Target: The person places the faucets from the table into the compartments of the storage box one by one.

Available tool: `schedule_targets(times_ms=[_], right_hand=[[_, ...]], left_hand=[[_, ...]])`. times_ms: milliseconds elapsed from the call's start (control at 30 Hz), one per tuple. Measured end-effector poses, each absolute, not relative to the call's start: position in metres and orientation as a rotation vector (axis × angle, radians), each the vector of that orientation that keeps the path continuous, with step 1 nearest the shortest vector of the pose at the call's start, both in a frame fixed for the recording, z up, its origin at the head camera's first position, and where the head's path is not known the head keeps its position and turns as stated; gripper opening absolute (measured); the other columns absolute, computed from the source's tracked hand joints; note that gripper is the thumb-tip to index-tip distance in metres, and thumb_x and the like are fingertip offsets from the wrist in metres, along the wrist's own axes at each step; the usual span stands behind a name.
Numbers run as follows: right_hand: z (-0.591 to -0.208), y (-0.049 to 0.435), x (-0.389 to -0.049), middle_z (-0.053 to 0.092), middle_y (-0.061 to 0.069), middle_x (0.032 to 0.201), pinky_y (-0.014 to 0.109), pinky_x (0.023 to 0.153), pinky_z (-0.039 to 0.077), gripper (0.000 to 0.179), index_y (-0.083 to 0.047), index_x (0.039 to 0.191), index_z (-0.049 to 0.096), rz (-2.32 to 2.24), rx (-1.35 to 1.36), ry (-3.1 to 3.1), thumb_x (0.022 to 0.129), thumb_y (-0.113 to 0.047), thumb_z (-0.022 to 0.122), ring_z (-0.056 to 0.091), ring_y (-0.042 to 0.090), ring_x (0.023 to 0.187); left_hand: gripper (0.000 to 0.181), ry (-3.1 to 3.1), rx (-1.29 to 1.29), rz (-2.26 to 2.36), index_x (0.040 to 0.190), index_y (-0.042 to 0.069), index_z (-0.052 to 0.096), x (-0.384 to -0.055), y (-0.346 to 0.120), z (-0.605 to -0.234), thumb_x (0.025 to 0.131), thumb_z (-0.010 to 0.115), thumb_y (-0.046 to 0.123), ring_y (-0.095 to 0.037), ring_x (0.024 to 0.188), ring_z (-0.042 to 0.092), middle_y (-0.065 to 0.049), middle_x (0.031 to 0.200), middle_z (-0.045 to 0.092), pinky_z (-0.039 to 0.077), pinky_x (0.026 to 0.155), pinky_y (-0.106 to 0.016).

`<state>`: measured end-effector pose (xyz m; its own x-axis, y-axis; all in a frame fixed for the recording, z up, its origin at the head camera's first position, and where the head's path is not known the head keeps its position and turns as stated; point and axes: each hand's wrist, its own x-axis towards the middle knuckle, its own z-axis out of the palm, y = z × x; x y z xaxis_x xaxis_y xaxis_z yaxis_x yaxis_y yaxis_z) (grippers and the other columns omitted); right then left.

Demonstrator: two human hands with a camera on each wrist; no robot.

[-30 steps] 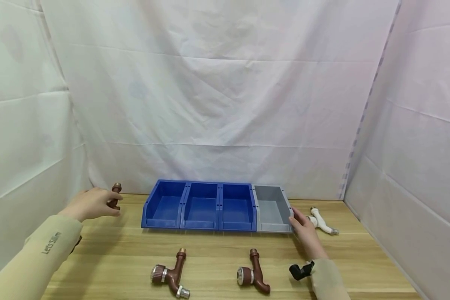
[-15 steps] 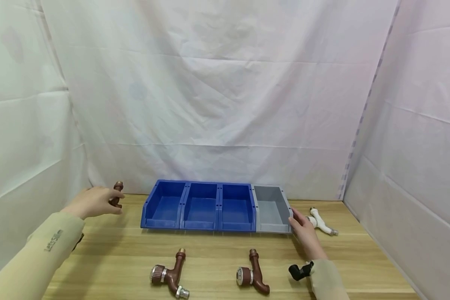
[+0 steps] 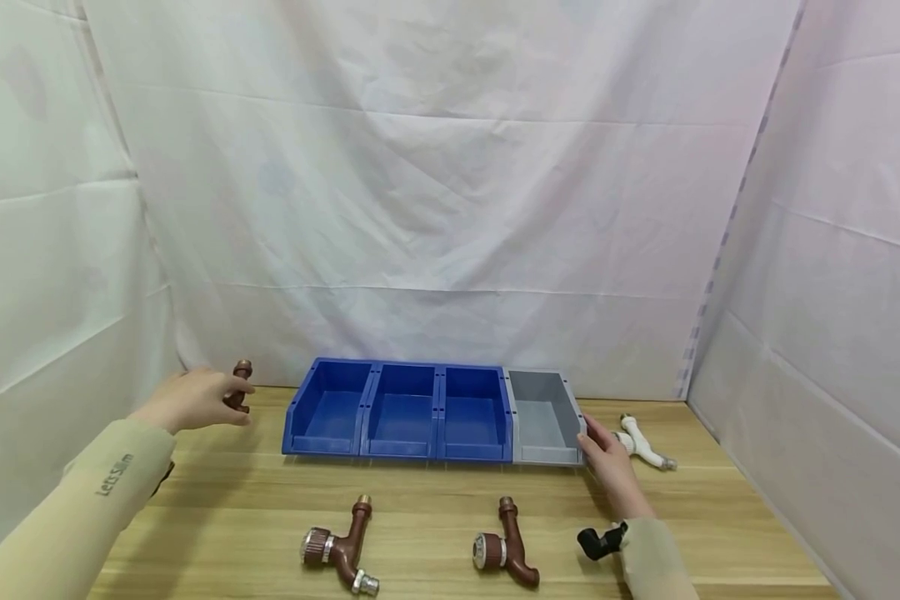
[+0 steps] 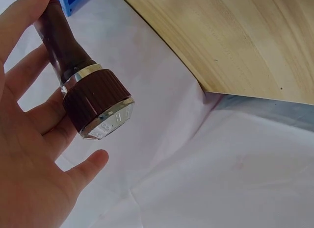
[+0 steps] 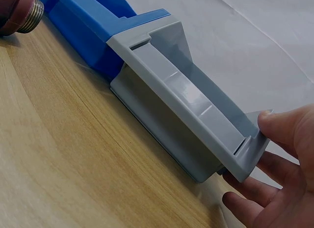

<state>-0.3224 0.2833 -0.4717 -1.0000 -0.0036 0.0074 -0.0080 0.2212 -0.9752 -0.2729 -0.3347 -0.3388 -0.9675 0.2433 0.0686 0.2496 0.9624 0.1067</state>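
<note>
In the head view my left hand (image 3: pixel 195 401) holds a brown faucet (image 3: pixel 241 385) at the far left, left of the bin row. The left wrist view shows its ribbed knob (image 4: pixel 97 100) with a silver cap, and the faucet's body between thumb and fingers; the spout is out of sight there. My right hand (image 3: pixel 610 458) grips the right front corner of a grey storage bin (image 5: pixel 191 98), thumb on the rim and fingers beneath. Left of this bin, several blue bins (image 3: pixel 401 446) stand joined in a row.
Two brown faucets (image 3: pixel 354 542) (image 3: pixel 516 546) lie on the wooden table (image 3: pixel 420 517) in front of the bins. A white faucet (image 3: pixel 643 443) lies beyond my right hand. A black elbow-shaped piece (image 3: pixel 602 543) shows at the right wrist. White cloth (image 3: pixel 450 208) hangs around the table.
My left hand has shifted slightly to the right and a little up in the head view, carrying the brown faucet. The right hand and the bins have stayed in place.
</note>
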Motion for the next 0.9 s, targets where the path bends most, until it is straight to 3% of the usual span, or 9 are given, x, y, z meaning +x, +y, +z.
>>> schedule_targets(times_ms=[900], right_hand=[[-0.4753,0.2835,-0.3235,0.024,0.019,0.156,0.045,0.110,0.026,0.055,-0.007,0.154,0.025,1.954,0.038,-2.435,0.104,-0.017,0.046,0.024,0.029,0.141]], left_hand=[[0.061,-3.055,-0.481,-0.303,0.116,0.004,0.069,-0.2770,-0.3249,-0.3358,0.075,0.078,0.049,-0.039,0.096,0.063,-0.014,0.103,0.069,0.048,0.077,-0.056]])
